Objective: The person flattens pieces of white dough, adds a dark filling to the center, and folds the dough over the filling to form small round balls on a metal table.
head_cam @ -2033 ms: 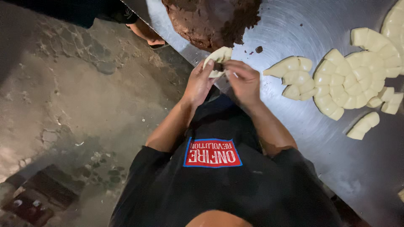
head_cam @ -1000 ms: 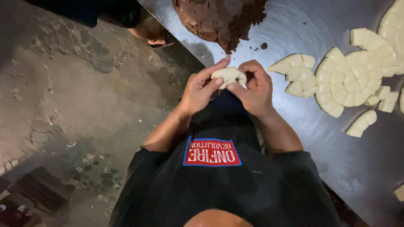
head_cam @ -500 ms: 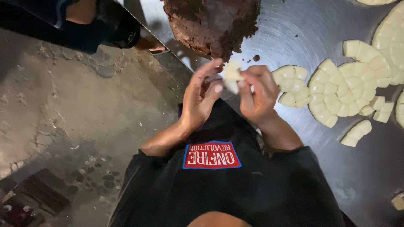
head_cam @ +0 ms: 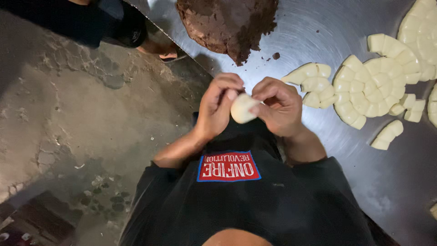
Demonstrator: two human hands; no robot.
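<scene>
Between left hand [head_cam: 218,107] and right hand [head_cam: 278,105] (fingertips pinching) sits the dough ball [head_cam: 242,108].

Food workshop: steel table [head_cam: 318,36], dough pieces [head_cam: 373,86]

Things we can only see part of

The fingers [head_cam: 266,98] cover much of the pale dough ball [head_cam: 242,109], so what is inside it cannot be told. The brown heap [head_cam: 227,23] and the pale dough pieces [head_cam: 421,27] run off the top and right edges. Another person's foot [head_cam: 161,49] shows, but their body is cut off.
</scene>
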